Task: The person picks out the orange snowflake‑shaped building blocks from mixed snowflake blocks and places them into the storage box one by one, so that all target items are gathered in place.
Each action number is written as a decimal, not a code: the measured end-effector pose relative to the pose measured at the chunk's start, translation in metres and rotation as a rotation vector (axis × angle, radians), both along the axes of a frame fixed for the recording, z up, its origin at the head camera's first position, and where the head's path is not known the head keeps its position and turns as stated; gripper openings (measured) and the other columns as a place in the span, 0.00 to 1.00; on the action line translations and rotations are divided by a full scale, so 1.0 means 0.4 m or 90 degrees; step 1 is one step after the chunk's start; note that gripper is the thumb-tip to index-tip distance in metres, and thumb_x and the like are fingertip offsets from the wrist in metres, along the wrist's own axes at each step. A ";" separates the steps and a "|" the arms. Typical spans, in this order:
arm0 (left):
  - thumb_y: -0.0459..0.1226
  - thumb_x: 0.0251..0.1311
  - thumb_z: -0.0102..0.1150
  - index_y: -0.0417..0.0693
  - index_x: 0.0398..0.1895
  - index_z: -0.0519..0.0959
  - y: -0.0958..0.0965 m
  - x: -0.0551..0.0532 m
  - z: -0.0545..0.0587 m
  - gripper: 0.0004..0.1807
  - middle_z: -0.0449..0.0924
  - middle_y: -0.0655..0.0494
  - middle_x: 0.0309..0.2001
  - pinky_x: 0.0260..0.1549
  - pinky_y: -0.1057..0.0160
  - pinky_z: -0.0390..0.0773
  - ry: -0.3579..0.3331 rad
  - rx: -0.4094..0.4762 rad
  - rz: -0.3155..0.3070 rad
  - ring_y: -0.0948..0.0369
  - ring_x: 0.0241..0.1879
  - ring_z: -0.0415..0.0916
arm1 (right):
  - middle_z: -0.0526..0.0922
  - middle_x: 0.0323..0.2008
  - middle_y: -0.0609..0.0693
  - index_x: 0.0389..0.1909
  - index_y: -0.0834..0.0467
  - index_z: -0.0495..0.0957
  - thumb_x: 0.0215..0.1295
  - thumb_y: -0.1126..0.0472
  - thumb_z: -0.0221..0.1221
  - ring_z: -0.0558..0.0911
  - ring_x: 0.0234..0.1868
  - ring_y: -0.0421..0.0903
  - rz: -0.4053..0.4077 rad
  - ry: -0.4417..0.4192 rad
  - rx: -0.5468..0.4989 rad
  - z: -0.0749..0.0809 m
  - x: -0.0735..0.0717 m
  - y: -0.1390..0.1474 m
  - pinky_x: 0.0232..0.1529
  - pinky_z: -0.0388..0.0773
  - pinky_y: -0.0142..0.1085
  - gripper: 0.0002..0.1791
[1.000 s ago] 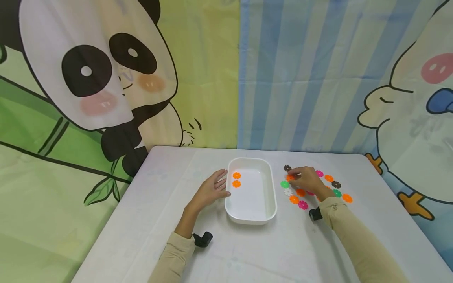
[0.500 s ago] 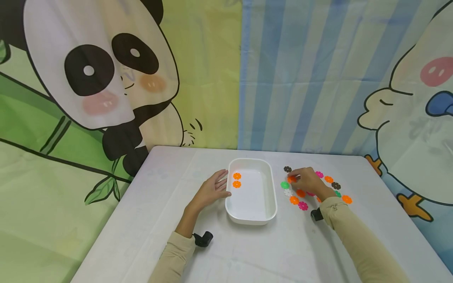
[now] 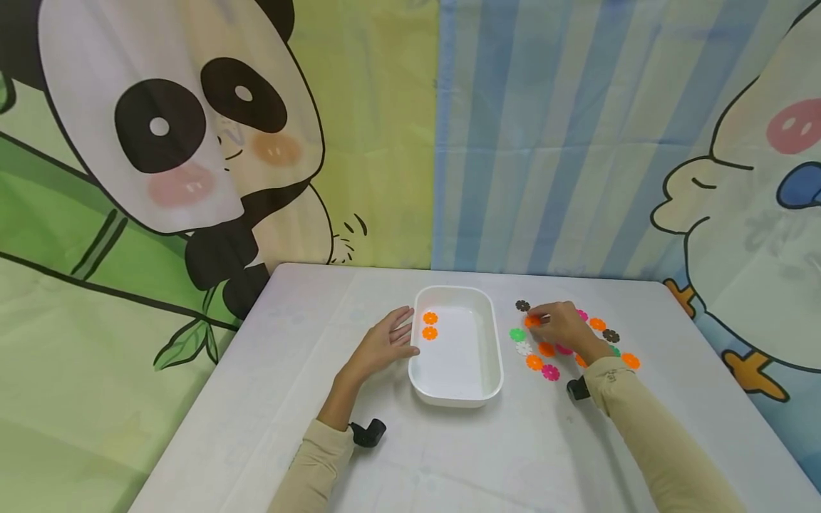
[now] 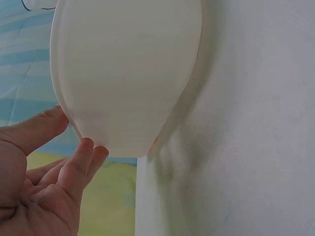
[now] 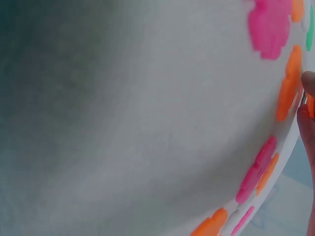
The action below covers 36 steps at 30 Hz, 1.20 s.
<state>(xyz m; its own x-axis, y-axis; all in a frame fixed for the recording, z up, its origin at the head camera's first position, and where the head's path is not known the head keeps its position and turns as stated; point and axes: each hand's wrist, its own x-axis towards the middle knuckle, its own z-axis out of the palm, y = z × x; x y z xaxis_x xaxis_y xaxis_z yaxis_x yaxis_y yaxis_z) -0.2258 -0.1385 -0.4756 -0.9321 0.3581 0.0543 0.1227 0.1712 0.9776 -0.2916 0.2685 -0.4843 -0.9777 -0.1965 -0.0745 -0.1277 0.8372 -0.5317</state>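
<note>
In the head view, a white rectangular tub (image 3: 457, 356) stands mid-table with two orange flower-shaped pieces (image 3: 430, 325) inside, near its left wall. My left hand (image 3: 386, 343) rests against the tub's left side. Its fingertips and thumb (image 4: 49, 125) touch the wall near the rim, loosely extended. To the right of the tub, my right hand (image 3: 564, 329) pinches an orange flower-shaped piece (image 3: 532, 321) between thumb and fingertips, low over the table. Only part of that piece shows in the right wrist view, at the right edge.
Several flat flower pieces lie round my right hand: green (image 3: 517, 334), white (image 3: 524, 348), pink (image 3: 550, 372), dark brown (image 3: 522, 306) and other orange ones (image 3: 631, 360). Beyond the white table (image 3: 359, 456) hangs a printed cloth (image 3: 372, 128). A small black camera sits on each wrist.
The right fingertips and the orange piece have shifted slightly right, away from the dark brown piece. The left hand and the tub stay where they were.
</note>
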 end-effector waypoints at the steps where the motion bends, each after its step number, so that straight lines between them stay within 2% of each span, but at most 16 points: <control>1: 0.27 0.48 0.73 0.42 0.75 0.55 0.001 0.000 0.000 0.50 0.59 0.52 0.73 0.58 0.64 0.74 -0.002 0.000 -0.001 0.52 0.67 0.64 | 0.82 0.51 0.60 0.54 0.59 0.82 0.56 0.59 0.68 0.80 0.50 0.58 0.003 -0.001 0.003 0.000 0.001 0.001 0.45 0.84 0.45 0.23; 6: 0.26 0.48 0.73 0.41 0.75 0.55 0.002 -0.002 -0.002 0.50 0.59 0.52 0.73 0.58 0.64 0.74 -0.002 0.002 0.000 0.53 0.67 0.64 | 0.82 0.51 0.60 0.55 0.60 0.81 0.55 0.61 0.68 0.79 0.51 0.59 0.022 -0.005 -0.001 0.000 0.000 0.009 0.47 0.84 0.46 0.24; 10: 0.26 0.48 0.73 0.40 0.75 0.55 0.001 -0.004 -0.003 0.51 0.59 0.51 0.73 0.58 0.65 0.74 0.001 0.002 0.001 0.53 0.67 0.65 | 0.83 0.49 0.58 0.52 0.59 0.82 0.56 0.59 0.69 0.79 0.50 0.57 0.019 0.010 -0.002 0.006 0.000 0.007 0.47 0.84 0.46 0.22; 13: 0.26 0.48 0.73 0.41 0.74 0.55 0.001 -0.003 -0.005 0.50 0.59 0.51 0.73 0.57 0.65 0.74 -0.003 0.001 0.002 0.51 0.67 0.65 | 0.84 0.47 0.56 0.50 0.58 0.84 0.56 0.56 0.70 0.81 0.48 0.56 0.013 0.050 -0.012 0.011 0.003 0.000 0.45 0.84 0.46 0.20; 17: 0.26 0.48 0.73 0.42 0.74 0.56 0.001 -0.001 -0.005 0.50 0.59 0.51 0.73 0.58 0.64 0.74 -0.005 0.005 0.002 0.50 0.67 0.64 | 0.86 0.43 0.56 0.46 0.60 0.85 0.55 0.58 0.72 0.84 0.45 0.57 0.021 0.135 -0.067 0.032 0.007 -0.021 0.44 0.84 0.49 0.19; 22: 0.25 0.48 0.72 0.42 0.74 0.56 0.001 -0.001 -0.001 0.50 0.59 0.51 0.73 0.58 0.63 0.74 -0.003 0.014 0.000 0.49 0.68 0.63 | 0.87 0.41 0.54 0.45 0.60 0.85 0.52 0.56 0.74 0.85 0.43 0.54 0.028 0.197 -0.134 0.073 0.016 -0.067 0.43 0.85 0.48 0.20; 27: 0.25 0.47 0.73 0.43 0.74 0.57 0.000 0.000 0.000 0.50 0.60 0.52 0.72 0.58 0.64 0.74 -0.007 0.009 0.005 0.50 0.67 0.64 | 0.87 0.42 0.53 0.44 0.59 0.86 0.52 0.56 0.73 0.86 0.42 0.53 0.047 0.203 -0.196 0.100 0.028 -0.130 0.42 0.85 0.44 0.19; 30: 0.26 0.47 0.73 0.43 0.74 0.57 -0.001 -0.002 -0.003 0.50 0.60 0.52 0.72 0.57 0.64 0.74 -0.007 0.005 0.008 0.51 0.67 0.65 | 0.86 0.43 0.51 0.46 0.59 0.85 0.52 0.56 0.74 0.86 0.42 0.51 0.065 0.198 -0.222 0.103 0.035 -0.171 0.42 0.86 0.42 0.21; 36: 0.25 0.48 0.72 0.42 0.74 0.56 0.002 -0.003 -0.002 0.50 0.60 0.52 0.72 0.58 0.63 0.74 -0.006 0.008 0.003 0.53 0.67 0.65 | 0.87 0.42 0.48 0.50 0.57 0.84 0.49 0.56 0.75 0.86 0.40 0.44 0.121 0.209 -0.258 0.096 0.048 -0.254 0.44 0.85 0.48 0.26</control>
